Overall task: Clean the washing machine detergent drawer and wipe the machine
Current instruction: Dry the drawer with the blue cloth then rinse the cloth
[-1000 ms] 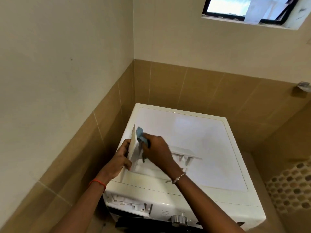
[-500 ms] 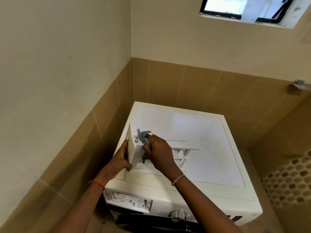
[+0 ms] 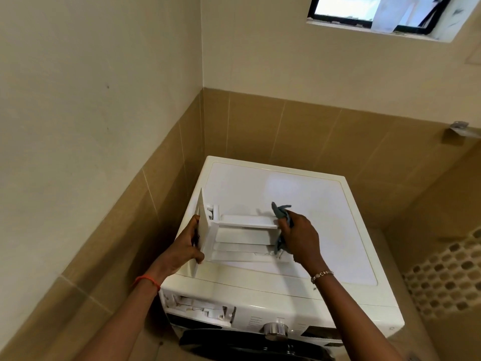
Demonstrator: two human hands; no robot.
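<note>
So the detergent drawer sits out on top of the washing machine. Left hand grips its front panel, and right hand has a blue cloth bunched in its fingers at the drawer's far end.
</note>
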